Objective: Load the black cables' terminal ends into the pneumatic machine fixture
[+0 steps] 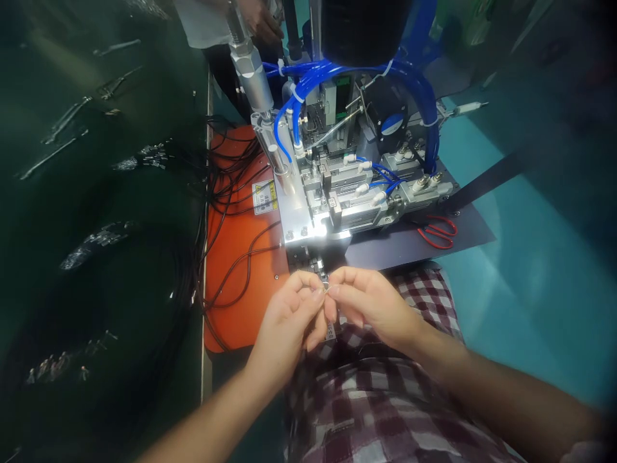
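Fingertips of my left hand (301,305) and my right hand (364,299) almost meet in front of the machine. Both hands are closed in a pinch on a thin pale strand, like a bit of wire (327,289); its ends are hidden by the fingers. Just beyond them is the front of a metal bench machine (318,228) with silver pneumatic cylinders and blue air hoses (318,72). Its small tooling (315,262) sits right above the fingertips.
Black cables (229,180) lie over the orange base (241,270) and onto the dark table (144,283) at left. Bundles of metal-ended pieces (99,243) rest there. Red-handled scissors (438,231) lie on the grey plate at right. Another person's hand (263,20) is behind the machine.
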### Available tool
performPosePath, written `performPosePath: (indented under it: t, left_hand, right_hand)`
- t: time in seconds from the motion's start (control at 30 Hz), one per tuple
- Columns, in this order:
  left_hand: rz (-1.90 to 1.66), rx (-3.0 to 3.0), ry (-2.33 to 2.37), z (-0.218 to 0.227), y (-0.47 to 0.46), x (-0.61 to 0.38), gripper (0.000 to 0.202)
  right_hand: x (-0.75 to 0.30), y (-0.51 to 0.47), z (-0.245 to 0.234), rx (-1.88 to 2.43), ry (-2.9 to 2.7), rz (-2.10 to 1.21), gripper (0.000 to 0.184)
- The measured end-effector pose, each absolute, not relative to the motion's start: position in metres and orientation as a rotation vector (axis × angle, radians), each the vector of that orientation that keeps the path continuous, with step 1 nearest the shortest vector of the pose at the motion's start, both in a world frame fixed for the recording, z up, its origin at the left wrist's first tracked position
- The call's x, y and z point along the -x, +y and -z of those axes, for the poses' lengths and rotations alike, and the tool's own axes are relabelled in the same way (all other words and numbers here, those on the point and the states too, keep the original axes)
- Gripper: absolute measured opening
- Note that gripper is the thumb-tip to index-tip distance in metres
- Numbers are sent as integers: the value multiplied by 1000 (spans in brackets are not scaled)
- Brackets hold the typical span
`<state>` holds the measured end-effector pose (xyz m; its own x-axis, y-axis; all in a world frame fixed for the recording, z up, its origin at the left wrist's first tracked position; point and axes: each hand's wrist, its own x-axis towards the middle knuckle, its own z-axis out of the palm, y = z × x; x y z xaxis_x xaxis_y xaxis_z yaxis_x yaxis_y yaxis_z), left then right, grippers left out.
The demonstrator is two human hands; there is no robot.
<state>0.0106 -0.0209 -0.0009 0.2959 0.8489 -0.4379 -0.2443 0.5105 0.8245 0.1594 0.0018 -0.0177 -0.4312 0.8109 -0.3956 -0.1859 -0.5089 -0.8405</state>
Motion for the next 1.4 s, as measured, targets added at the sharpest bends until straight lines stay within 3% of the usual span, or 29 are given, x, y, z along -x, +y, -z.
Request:
performPosePath:
  t: [0.27,0.47,0.7,1.07,1.4]
  left_hand:
    - [-735,-802,1276,-8,-18,-7,17]
    - [-938,-1357,1531,-12,-21,-10,6]
    - [-664,-703,1269,-7,4,1,20]
    - [-648,-622,1256,-8,7,4,22]
    - [-664,-631,1263,-5,4,1,23]
  right_hand:
    - [-162,-5,19,1094,-1225,-1630,11]
    - [-156,0,15,1100,-850,-2003,20]
    - [-162,4,22,1163,-946,-1905,24]
    - [-164,19,19,1304,-1298,-1643,23]
    - [-167,26,13,1200,-1243,-1848,18]
